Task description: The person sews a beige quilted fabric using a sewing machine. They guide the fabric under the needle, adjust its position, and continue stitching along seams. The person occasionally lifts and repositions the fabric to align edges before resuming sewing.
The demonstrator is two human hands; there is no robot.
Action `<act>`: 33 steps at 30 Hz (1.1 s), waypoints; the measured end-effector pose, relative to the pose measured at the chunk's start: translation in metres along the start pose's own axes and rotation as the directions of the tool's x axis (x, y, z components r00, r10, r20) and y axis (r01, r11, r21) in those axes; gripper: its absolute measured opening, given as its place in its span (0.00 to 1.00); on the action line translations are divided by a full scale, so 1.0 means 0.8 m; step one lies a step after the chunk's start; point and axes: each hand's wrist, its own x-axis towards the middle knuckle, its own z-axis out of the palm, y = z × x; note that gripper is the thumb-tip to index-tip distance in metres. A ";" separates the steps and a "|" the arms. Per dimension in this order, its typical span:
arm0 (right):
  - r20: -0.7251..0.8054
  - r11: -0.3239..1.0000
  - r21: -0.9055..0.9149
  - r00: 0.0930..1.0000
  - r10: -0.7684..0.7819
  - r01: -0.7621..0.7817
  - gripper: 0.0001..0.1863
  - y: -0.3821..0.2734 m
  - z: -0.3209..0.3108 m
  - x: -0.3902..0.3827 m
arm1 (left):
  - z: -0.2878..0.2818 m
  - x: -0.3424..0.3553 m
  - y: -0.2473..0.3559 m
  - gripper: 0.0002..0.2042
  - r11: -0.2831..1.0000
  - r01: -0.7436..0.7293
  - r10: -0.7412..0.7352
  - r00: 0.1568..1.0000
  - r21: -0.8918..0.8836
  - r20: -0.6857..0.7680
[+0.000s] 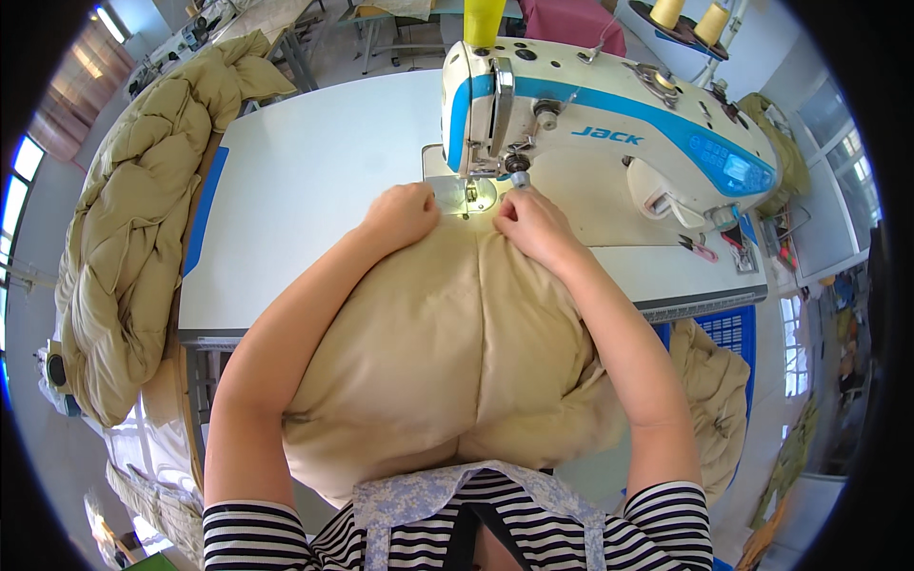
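A padded khaki garment piece [419, 343] bulges from my lap up to the white sewing machine [581, 133], with a seam down its middle. My left hand [400, 214] is closed on the fabric just left of the lit metal needle plate [447, 195], its fingertips hidden. My right hand [528, 221] pinches the fabric just right of the needle plate, below the presser foot [471, 196]. The fabric's top edge runs between the two hands, close in front of the foot.
More padded khaki garments lie along the left [124, 247] and in a blue crate [728, 333] at lower right. Pink-handled snips [703, 252] rest on the white table [286, 171], right of the machine. Thread cones [709, 24] stand at upper right; other tables are behind.
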 end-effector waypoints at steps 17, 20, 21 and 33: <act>0.301 0.862 0.484 0.954 0.000 -0.153 0.16 0.000 -0.041 -0.008 | -0.034 0.000 0.039 0.13 0.880 -0.071 0.209 0.946 -0.470 0.248; 0.272 0.860 0.485 0.962 0.023 -0.158 0.15 0.003 -0.033 -0.009 | -0.026 0.001 0.032 0.12 0.845 0.039 0.152 0.939 -0.534 0.309; 0.248 0.882 0.453 0.969 0.018 -0.133 0.15 0.004 -0.029 -0.007 | -0.023 0.003 0.030 0.13 0.872 0.031 0.142 0.939 -0.488 0.313; 0.180 0.981 0.171 0.982 0.062 -0.094 0.18 0.025 -0.001 0.055 | -0.004 0.057 0.011 0.16 0.996 0.019 0.005 0.968 -0.092 0.252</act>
